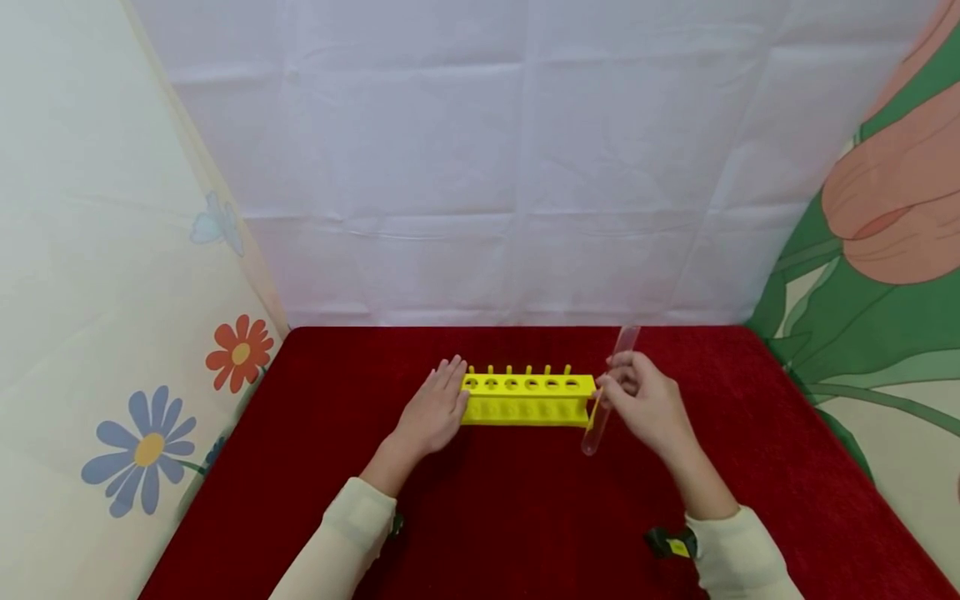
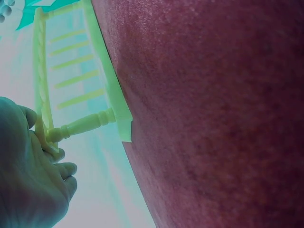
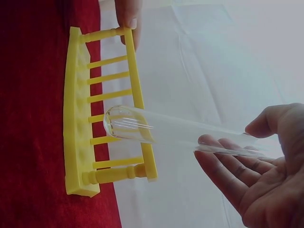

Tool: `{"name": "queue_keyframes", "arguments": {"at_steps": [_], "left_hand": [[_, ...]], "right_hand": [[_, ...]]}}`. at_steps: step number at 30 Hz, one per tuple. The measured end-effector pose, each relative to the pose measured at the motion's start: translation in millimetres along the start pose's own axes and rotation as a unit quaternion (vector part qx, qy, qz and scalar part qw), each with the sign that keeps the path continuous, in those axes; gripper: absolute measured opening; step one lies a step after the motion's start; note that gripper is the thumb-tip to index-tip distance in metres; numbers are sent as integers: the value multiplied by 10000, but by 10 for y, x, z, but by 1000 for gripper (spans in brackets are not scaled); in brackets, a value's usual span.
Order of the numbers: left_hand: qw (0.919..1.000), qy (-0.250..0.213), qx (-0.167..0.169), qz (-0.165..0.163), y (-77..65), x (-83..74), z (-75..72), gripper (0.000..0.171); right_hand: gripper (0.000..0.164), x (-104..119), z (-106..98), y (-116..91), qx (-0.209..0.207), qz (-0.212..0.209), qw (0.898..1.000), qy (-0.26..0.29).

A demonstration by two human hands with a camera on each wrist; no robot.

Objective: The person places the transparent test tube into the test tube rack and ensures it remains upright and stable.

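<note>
A yellow test tube rack (image 1: 528, 387) stands on the red cloth, a row of round holes along its top and short pegs behind. My left hand (image 1: 433, 408) holds its left end; in the left wrist view the thumb and fingers (image 2: 71, 186) lie on either side of the top plate's end. At the rack's right end, my right hand (image 1: 648, 400) pinches a clear glass test tube (image 1: 626, 340) between thumb and fingers. The tube tilts, its rounded bottom (image 3: 116, 121) low and towards me. In the right wrist view it overlaps the rack's pegs.
Red cloth (image 1: 510, 517) covers the table up to a white backdrop (image 1: 450, 167). Side panels printed with flowers (image 1: 150, 450) flank both edges. A dark strap (image 1: 667, 543) shows at my right wrist.
</note>
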State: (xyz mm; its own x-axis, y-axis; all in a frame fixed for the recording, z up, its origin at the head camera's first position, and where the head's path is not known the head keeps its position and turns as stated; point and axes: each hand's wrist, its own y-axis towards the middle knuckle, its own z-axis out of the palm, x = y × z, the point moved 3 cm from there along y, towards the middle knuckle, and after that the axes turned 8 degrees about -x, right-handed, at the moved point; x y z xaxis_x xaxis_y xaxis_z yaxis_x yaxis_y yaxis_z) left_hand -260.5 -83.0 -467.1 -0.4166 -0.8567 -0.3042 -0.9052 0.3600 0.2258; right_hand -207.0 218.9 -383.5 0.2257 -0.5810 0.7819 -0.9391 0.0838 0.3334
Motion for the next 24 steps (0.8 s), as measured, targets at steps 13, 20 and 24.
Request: {"name": "queue_keyframes", "arguments": {"at_steps": [13,20,24], "left_hand": [[10000,-24,-22,-34,-2,-1,7,57],[10000,-45,-25,-32,1,1,12,57],[10000,-12,-24,-34,4,3,15,57]], "right_hand": [[26,64,33,17,-62,-16,9998,208],[24,68,68,32,-129,-96,9996,247],[23,69,82,40,-132,-93,9995,289]]}}
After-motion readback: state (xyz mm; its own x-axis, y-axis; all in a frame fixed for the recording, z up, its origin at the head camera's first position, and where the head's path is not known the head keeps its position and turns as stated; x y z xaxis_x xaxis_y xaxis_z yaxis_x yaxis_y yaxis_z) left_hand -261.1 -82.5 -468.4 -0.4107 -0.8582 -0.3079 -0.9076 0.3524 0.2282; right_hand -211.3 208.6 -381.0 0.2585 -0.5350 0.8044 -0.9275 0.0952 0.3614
